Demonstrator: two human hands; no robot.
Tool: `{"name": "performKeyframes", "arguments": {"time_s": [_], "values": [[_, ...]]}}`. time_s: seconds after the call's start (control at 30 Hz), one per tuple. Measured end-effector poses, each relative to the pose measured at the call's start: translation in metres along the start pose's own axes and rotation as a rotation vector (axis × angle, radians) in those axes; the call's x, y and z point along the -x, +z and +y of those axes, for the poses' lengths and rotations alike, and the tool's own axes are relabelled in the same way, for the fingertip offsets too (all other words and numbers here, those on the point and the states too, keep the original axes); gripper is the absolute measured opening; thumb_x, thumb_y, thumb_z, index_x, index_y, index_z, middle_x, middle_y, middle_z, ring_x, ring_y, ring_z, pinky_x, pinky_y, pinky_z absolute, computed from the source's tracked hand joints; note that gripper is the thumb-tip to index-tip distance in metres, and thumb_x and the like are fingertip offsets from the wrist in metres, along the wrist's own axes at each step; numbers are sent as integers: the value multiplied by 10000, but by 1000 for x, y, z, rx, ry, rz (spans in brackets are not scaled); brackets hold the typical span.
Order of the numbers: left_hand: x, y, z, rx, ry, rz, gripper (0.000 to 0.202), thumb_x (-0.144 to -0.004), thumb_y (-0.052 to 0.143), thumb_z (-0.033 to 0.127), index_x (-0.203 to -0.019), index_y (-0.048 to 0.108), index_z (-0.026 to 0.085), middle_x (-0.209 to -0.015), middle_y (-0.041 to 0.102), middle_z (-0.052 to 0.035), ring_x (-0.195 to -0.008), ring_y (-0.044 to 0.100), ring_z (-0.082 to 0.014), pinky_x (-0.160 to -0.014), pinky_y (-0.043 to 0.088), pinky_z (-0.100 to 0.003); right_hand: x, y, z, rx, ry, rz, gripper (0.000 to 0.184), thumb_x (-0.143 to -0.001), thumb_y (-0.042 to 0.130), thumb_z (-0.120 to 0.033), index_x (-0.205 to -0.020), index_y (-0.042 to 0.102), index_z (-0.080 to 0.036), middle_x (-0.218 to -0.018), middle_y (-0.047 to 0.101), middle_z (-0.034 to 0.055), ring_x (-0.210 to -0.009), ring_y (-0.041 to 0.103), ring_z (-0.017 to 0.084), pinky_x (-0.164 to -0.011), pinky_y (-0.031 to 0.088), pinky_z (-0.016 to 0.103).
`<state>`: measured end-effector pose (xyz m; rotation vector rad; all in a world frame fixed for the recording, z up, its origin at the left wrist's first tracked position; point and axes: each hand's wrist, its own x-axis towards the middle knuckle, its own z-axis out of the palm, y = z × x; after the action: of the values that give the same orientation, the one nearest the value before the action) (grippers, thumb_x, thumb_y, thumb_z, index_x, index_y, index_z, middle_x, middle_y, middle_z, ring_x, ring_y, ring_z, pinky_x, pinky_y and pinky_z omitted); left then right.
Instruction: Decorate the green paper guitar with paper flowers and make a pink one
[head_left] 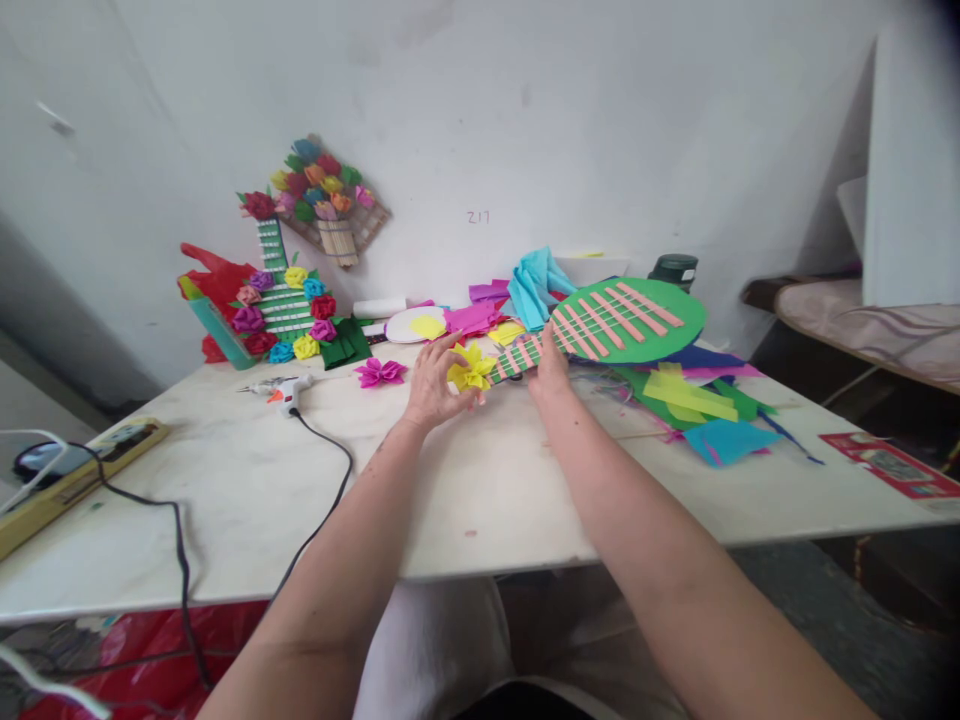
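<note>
Home craft corner: white surface (pixel 247 500) against bare wall, strewn paper scraps (pixel 697 400), glue gun (pixel 289 388), finished paper-flower pieces (pixel 289 310) propped by wall, bed (pixel 862 320) at right.

The single camera sat on the person's head and looked forward and down across a white table (pixel 225 500), from its near edge toward the far edge and the wall (pixel 525 120) behind. It was near enough that both forearms filled the lower picture, with the left hand (pixel 431 385) and right hand (pixel 551 370) close to the middle. The table's left end ran out of view; its right edge and a bench (pixel 862 310) beyond it showed
</note>
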<state>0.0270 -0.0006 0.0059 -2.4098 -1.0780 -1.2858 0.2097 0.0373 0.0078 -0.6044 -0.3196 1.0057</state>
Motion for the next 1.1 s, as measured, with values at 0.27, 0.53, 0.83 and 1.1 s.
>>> {"name": "performKeyframes", "arguments": {"time_s": [0.27, 0.53, 0.83, 1.1], "values": [[0, 1, 6, -92, 70, -5, 167, -630, 639, 248, -748, 525, 224, -1344, 470, -71, -1211, 440, -270, -1045, 254, -490, 0, 0, 1, -14, 6, 15, 218, -750, 630, -372, -796, 560, -171, -582, 594, -59, -552, 616, 95, -544, 528, 205], [-2, 2, -3, 19, 59, 59, 67, -724, 620, 268, -687, 605, 216, -1088, 573, -71, -1029, 523, -221, -903, 412, -418, -1, 0, 2, -21, -6, -29, 248, -741, 636, -397, -784, 542, -172, -577, 579, -65, -540, 601, 88, -539, 526, 206], [-1, 6, -11, 147, -133, 146, 124, -753, 579, 258, -641, 552, 210, -881, 629, -44, -897, 571, -186, -830, 450, -369, -1, 0, 2, -27, 4, -31, 227, -752, 626, -388, -804, 545, -183, -576, 575, -68, -547, 598, 93, -567, 540, 222], [-1, 7, -16, 168, -237, 171, 122, -708, 581, 271, -604, 554, 214, -792, 657, -22, -802, 582, -184, -833, 436, -380, -2, -2, 3, 1, 17, -34, 251, -735, 650, -392, -819, 553, -176, -589, 578, -66, -537, 591, 90, -559, 538, 219]]}}
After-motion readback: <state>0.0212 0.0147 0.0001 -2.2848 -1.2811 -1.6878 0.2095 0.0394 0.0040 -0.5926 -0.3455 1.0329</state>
